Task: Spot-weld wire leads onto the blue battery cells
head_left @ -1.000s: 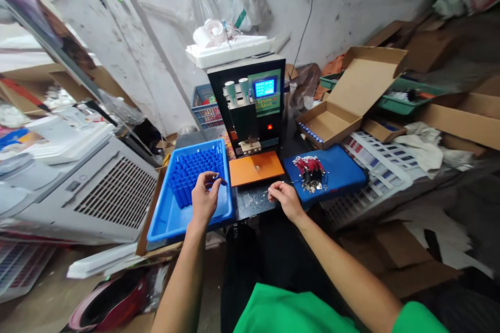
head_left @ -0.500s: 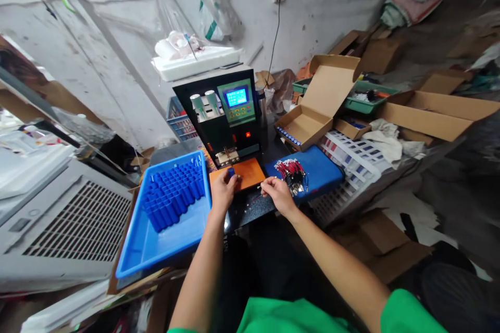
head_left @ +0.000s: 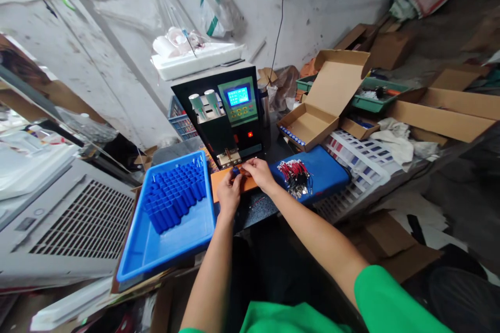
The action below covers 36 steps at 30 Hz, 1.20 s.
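- Left hand [head_left: 229, 191], curled nearly closed, grips a blue cylinder [head_left: 235, 170] below the machine's [head_left: 247, 138] front fixture [head_left: 228, 158].
- Right hand [head_left: 258, 173] pinches a small part, too blurred to name, before the machine.
- Steady grips, clear of the fixture, likely serve best.

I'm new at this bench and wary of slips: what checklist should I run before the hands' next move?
1. Black boxy machine powered: ok; rectangular blue screen lit.
2. Bare left hand holding small blue cylinder: ok.
3. Bare right hand gripping something: cannot tell; hidden.
4. Both hands well clear of the machine's pale metal fixture: not ok; they look close.
5. Red-and-black wires piled on flat blue surface: ok.
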{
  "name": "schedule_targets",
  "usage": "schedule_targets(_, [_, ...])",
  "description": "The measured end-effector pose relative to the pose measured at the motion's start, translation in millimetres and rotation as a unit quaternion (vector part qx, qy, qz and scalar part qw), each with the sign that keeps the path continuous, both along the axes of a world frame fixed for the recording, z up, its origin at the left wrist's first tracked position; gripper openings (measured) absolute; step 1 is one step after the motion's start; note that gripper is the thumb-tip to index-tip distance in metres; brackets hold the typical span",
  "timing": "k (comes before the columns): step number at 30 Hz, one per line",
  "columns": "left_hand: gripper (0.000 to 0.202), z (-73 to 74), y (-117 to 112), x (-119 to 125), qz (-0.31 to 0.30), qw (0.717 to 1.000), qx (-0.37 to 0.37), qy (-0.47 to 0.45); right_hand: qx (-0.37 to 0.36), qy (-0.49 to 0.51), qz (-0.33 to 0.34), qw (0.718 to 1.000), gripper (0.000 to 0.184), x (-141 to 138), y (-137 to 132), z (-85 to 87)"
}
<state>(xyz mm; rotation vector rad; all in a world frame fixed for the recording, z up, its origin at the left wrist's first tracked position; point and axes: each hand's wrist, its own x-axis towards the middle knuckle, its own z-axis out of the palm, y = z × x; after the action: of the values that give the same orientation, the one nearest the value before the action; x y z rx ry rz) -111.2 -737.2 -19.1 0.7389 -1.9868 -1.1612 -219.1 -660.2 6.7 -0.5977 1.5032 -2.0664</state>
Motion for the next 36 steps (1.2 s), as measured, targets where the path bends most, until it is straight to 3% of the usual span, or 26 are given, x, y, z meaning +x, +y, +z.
schedule_targets(6, [0.036, -0.4, 1, -1, 0.009, 1.0, 0.005, -0.002, 0.006, 0.037, 0.007, 0.999, 0.015, 3, -12, -5.1])
schedule_targets(14, [0.036, 1.5, 3, -1, 0.025, 1.0, 0.006, -0.01, 0.075, 0.107, -0.019, 0.991, 0.013, 2, -16, -7.4])
schedule_targets(36, [0.037, 4.2, 5, 0, 0.013, 1.0, -0.007, -0.022, 0.07, 0.12, -0.009, 0.99, 0.014, 5, -8, 4.3])
